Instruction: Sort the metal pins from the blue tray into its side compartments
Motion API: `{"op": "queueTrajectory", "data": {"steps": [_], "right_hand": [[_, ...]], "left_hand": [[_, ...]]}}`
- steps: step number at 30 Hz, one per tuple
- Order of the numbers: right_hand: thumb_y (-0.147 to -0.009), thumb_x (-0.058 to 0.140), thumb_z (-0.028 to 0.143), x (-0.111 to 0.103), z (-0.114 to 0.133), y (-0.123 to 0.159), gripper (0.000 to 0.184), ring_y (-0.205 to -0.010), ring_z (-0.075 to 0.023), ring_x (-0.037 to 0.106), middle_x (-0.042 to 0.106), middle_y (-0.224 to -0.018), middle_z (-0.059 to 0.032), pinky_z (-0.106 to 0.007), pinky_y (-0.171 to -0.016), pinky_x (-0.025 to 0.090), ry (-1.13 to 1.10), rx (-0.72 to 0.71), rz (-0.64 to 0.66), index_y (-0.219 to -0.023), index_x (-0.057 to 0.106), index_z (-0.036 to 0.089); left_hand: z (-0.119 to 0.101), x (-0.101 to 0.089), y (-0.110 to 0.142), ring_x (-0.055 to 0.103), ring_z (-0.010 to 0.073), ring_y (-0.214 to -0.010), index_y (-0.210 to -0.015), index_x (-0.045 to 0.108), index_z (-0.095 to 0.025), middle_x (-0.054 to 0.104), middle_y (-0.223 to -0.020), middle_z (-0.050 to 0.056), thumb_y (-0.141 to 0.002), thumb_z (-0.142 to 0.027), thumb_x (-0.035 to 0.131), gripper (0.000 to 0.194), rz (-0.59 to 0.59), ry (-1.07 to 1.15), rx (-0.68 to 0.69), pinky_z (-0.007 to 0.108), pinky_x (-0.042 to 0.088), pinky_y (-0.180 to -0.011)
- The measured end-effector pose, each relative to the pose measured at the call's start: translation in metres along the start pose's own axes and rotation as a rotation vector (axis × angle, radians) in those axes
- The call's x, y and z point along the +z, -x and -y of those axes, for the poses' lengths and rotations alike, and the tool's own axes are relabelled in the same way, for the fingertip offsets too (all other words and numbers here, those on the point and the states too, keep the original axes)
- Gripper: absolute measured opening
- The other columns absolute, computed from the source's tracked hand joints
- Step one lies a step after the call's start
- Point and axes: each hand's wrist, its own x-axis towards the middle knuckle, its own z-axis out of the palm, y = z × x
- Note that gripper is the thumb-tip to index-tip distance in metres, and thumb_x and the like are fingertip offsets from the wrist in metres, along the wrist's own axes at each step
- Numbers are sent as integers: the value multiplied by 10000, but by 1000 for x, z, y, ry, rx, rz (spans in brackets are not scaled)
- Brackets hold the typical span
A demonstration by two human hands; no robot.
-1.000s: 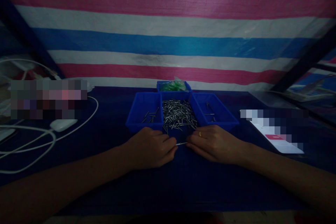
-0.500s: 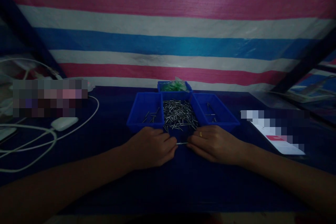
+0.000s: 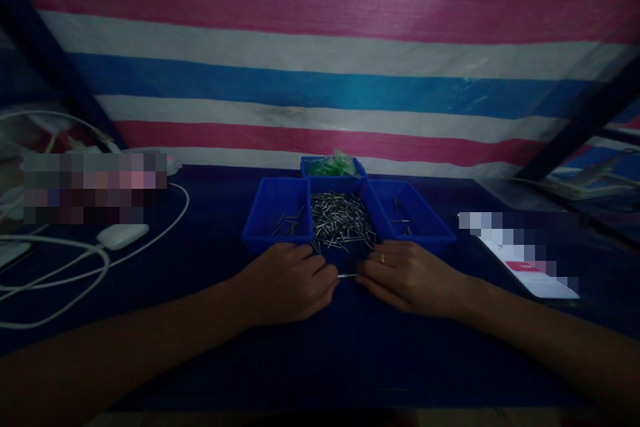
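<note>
My left hand [image 3: 287,283] and my right hand [image 3: 407,275] rest on the dark blue tabletop, fingertips facing each other. Between them they pinch one thin metal pin [image 3: 347,275], each hand closed on an end. Just beyond the hands stands a blue tray [image 3: 320,181] heaped with several loose metal pins [image 3: 341,219]. A blue tray on the left [image 3: 267,213] holds a few pins, and a blue tray on the right [image 3: 425,217] holds a few more. Behind them a fourth blue tray [image 3: 333,165] holds green pieces. A ring shows on my right hand.
White cables and a white oval device [image 3: 122,235] lie on the left of the table. A white card with a red mark [image 3: 530,270] lies at the right. A striped pink, white and blue tarp [image 3: 320,67] hangs behind the table. Dark frame bars slant at both sides.
</note>
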Motion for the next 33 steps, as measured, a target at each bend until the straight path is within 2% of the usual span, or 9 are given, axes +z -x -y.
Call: {"op": "queueTrajectory", "data": {"steps": [33], "right_hand": [[-902,337,237,-1,0,0,272,-588,-120,437,510,-639,-13,-260,-592,357,-6,-1,6,-754,544,144]], "left_hand": [[0,1,0,481,129,-509,-662,462,-177,528,-576,-19,-843,-245,391,207,41,22,-9,240,284,-424]]}}
